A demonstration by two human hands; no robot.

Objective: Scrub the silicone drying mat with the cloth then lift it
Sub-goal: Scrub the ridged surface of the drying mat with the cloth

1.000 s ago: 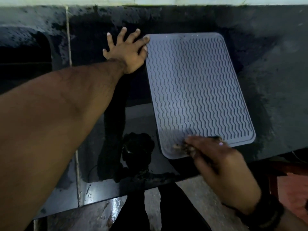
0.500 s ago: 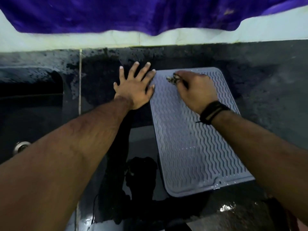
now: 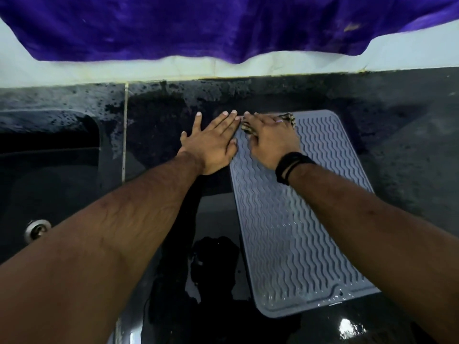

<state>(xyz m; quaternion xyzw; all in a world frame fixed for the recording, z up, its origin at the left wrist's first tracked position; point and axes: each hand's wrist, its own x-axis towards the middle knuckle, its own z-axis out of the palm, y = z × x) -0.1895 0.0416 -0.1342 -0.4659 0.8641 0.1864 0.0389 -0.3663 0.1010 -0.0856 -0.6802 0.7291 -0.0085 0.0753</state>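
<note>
The grey silicone drying mat [image 3: 293,234] with wavy ridges lies flat on the wet black countertop [image 3: 409,150]. My left hand [image 3: 211,142] is spread flat, palm down, on the counter at the mat's far left corner, its fingers on the mat's edge. My right hand [image 3: 270,140] presses a small dark patterned cloth [image 3: 248,126] onto the mat's far end. The cloth shows only at my fingertips; the rest is hidden under the hand. A black band is on my right wrist.
A dark sink basin [image 3: 47,184] with a metal drain [image 3: 37,229] is at the left. A purple cloth [image 3: 223,26] hangs over the white tiled wall at the back. Water glistens at the mat's near edge.
My right hand has carried the cloth from the mat's near edge up to its far end, then left to the far left corner. My left hand's fingers have closed together. The view has tilted up.
</note>
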